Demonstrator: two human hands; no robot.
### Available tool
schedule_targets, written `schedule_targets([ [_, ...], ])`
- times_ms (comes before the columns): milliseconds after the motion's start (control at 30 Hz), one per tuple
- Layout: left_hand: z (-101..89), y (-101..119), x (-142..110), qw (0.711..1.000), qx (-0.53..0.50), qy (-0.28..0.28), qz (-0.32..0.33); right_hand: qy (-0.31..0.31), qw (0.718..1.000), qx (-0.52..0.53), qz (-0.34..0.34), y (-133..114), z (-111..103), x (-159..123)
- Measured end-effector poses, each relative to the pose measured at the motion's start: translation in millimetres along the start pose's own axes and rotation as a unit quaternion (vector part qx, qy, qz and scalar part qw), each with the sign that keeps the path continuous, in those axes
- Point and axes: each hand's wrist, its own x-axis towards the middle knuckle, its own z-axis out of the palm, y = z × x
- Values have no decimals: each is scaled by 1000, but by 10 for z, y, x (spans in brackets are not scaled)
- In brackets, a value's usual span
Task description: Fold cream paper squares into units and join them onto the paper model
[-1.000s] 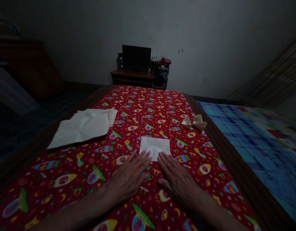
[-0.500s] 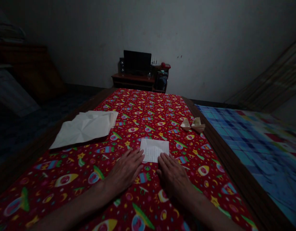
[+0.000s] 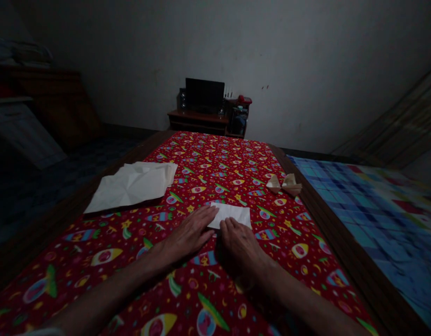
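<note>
A small white paper [image 3: 234,213] lies on the red patterned cloth [image 3: 208,158] in front of me. My left hand [image 3: 189,233] rests flat on the cloth with its fingers stretched out, the fingertips touching the paper's near left corner. My right hand [image 3: 238,240] is at the paper's near edge. Its fingers are curled down and pinch that edge, which they partly hide.
A larger creased white sheet [image 3: 133,186] lies on the cloth at the left. A small folded tan paper figure [image 3: 284,184] sits near the right edge. A blue checked mat [image 3: 358,200] lies to the right. A cabinet with a dark screen [image 3: 205,95] stands at the far wall.
Both hands were flat and side by side at the paper's near edge. The right hand's fingers have curled onto that edge, and the left fingertips have slid onto the paper's corner. The view shifted slightly.
</note>
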Motion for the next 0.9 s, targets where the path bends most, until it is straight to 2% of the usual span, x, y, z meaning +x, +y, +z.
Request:
schedule_targets([
  [67,-31,-36,36,999,-10,12,-31,0,996,83,33,71,-108,4],
  [133,-58,-77,84,996,-19,44,-76,46,975,209,61,160,-214,-4],
  [167,-67,-94,109,993,-25,62,-100,84,952,282,83,204,-262,-6],
  [200,-73,-106,132,989,-35,76,-122,117,918,361,119,245,-302,-4],
  [233,-78,-109,152,985,-49,85,-140,149,870,439,169,282,-334,4],
  [300,-94,-85,180,979,-80,98,-158,183,745,583,268,341,-363,33],
  [367,-130,-24,190,980,-88,97,-149,174,617,692,332,378,-339,64],
  [400,-156,17,190,985,-78,84,-129,156,564,732,349,388,-309,75],
  [433,-184,62,189,992,-59,58,-99,136,521,761,363,391,-271,80],
  [500,-231,161,187,1000,-16,-19,-15,96,468,791,383,380,-183,79],
  [533,-244,213,188,998,4,-56,19,82,456,796,389,369,-141,75],
  [600,-238,313,194,992,38,-106,54,71,454,795,396,342,-73,68],
  [733,-126,434,191,989,74,-120,42,65,465,793,388,303,0,70],
  [833,-21,408,154,990,72,-120,31,53,497,785,366,316,25,74],
  [867,8,384,137,990,67,-119,29,43,521,774,357,333,26,71],
  [900,32,358,121,991,62,-118,26,36,559,752,348,355,21,62],
])
